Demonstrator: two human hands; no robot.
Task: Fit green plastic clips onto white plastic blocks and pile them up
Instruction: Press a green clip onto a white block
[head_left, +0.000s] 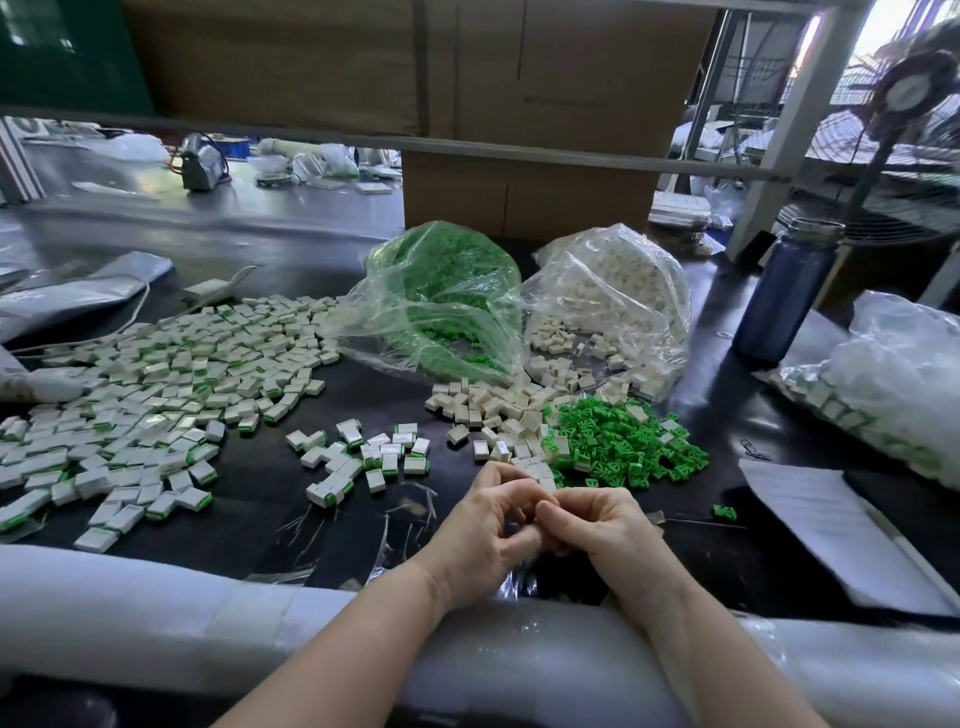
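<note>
My left hand (485, 530) and my right hand (597, 530) meet fingertip to fingertip at the table's near edge. Their fingers are curled around something small that the fingers hide, so I cannot tell what it is. Just beyond them lies a heap of loose green clips (623, 447), with loose white blocks (493, 410) beside it. A wide pile of fitted blocks with green edges (156, 384) covers the left of the table. A smaller group of fitted blocks (363, 457) lies in the middle.
Two open plastic bags stand behind the heaps, one of green clips (441, 291), one of white blocks (613, 301). A blue bottle (784, 291) stands at the right, near a bag of parts (883, 384) and paper sheets (831, 525). Cardboard boxes (524, 192) rise at the back.
</note>
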